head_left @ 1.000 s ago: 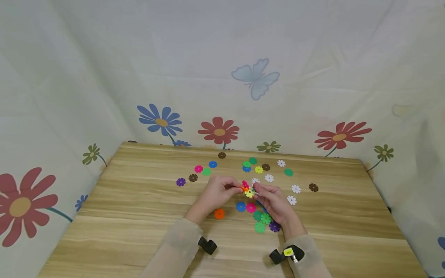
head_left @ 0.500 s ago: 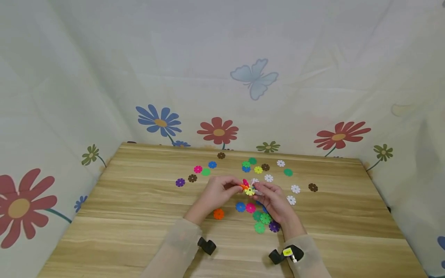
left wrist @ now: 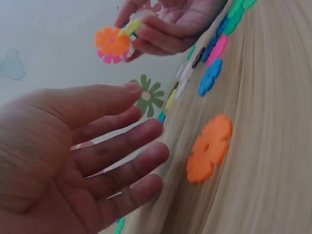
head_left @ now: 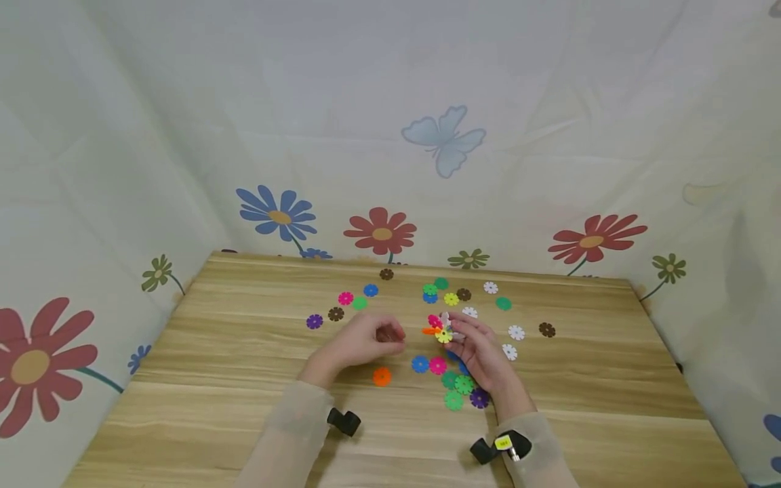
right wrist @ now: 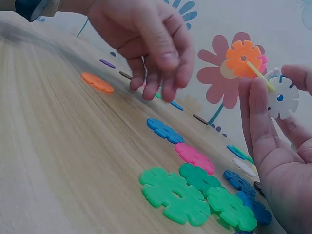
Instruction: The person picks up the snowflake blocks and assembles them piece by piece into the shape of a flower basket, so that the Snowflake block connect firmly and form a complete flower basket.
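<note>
My right hand pinches a small cluster of interlocking snowflake discs above the table. Orange, pink, yellow and white discs show in it, slotted together at angles. Part of the cluster is hidden behind the right fingers. My left hand is apart from it, to its left, with loosely bent fingers and nothing between them. In the left wrist view the palm and spread fingers show bare. A loose orange disc lies flat on the table just below the left hand.
The wooden table carries several loose discs. Blue, pink, green and purple ones lie near the right forearm. White and brown discs lie to the right, others toward the back. A flower-printed curtain stands behind.
My left hand has let go of the orange disc of the cluster and drawn back to the left, its fingers loosening. The right hand still holds the cluster in nearly the same place.
</note>
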`<state>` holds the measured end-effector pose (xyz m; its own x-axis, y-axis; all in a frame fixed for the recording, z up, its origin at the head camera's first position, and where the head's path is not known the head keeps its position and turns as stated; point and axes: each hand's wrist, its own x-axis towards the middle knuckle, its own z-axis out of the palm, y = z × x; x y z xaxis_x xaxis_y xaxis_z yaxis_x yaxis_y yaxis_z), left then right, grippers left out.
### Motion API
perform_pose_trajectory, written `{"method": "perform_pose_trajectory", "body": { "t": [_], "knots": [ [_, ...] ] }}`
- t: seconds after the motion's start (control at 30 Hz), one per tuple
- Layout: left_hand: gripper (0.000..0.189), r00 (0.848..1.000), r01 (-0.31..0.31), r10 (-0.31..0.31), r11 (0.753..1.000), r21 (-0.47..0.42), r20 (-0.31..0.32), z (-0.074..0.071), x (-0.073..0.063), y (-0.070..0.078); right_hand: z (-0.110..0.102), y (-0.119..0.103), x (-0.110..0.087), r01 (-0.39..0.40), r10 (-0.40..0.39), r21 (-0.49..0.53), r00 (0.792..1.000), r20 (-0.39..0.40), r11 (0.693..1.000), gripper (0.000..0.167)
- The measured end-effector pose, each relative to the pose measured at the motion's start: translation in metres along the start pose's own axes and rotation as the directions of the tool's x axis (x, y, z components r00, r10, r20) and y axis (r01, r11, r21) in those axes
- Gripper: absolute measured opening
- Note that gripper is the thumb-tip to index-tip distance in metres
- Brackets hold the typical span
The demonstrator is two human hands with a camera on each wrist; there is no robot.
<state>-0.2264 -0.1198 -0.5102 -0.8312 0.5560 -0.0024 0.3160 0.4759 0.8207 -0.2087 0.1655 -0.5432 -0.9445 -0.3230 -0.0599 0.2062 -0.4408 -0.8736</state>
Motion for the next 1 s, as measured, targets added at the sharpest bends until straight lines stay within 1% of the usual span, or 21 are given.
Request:
{"method": "perform_pose_trajectory", "body": {
  "t": [0.07,0.17,0.23,0.33,0.4,0.47,0.6,0.7,0.77,0.9,1.0],
  "knots": [
    [0.022,0.997,0.03,-0.032,0.999,0.022,0.066,-0.001,-0.003,-0.004,0.0,0.0,0.0,0.002,-0.002,0.002,1.0,0.008,1.0,0.032],
    [0.036,0.987,0.052,-0.064,0.995,0.083,0.148,-0.001,-0.006,-0.009,0.001,0.002,0.001,0.001,-0.001,0.004,1.0,0.017,1.0,0.03],
    [0.045,0.98,0.05,-0.073,0.991,0.126,0.185,0.0,-0.008,-0.01,0.001,0.002,0.001,-0.002,0.002,0.004,1.0,0.016,1.0,0.028],
    [0.047,0.974,0.04,-0.077,0.985,0.169,0.214,0.001,-0.009,-0.011,0.0,0.002,0.001,-0.011,0.01,0.009,1.0,0.015,1.0,0.026],
    [0.044,0.974,0.038,-0.075,0.984,0.173,0.214,0.002,-0.009,-0.01,0.0,0.002,0.001,-0.008,0.008,0.013,1.0,0.02,1.0,0.026],
    [0.04,0.978,0.033,-0.068,0.984,0.177,0.197,0.002,-0.008,-0.01,-0.001,0.002,0.0,-0.002,0.002,0.017,1.0,0.031,1.0,0.027],
    [0.032,0.993,0.018,-0.041,0.98,0.198,0.111,0.003,-0.005,-0.015,-0.002,0.001,-0.001,0.01,-0.011,0.019,0.999,0.042,1.0,0.029],
    [0.029,0.998,0.027,-0.04,0.978,0.206,0.058,0.003,-0.003,-0.018,-0.001,0.001,-0.001,-0.002,0.002,0.007,1.0,0.027,1.0,0.028],
    [0.03,0.997,0.044,-0.055,0.98,0.193,0.052,0.001,-0.004,-0.017,-0.001,0.0,-0.001,-0.018,0.018,0.0,1.0,0.015,1.0,0.027],
    [0.036,0.993,0.072,-0.085,0.983,0.166,0.076,-0.005,-0.007,-0.015,0.001,0.0,-0.001,-0.031,0.031,-0.008,1.0,-0.003,0.999,0.023],
    [0.035,0.991,0.086,-0.102,0.982,0.166,0.087,-0.008,-0.009,-0.015,0.002,-0.001,-0.001,-0.028,0.028,0.001,0.999,-0.016,1.0,0.025]
  ]
}}
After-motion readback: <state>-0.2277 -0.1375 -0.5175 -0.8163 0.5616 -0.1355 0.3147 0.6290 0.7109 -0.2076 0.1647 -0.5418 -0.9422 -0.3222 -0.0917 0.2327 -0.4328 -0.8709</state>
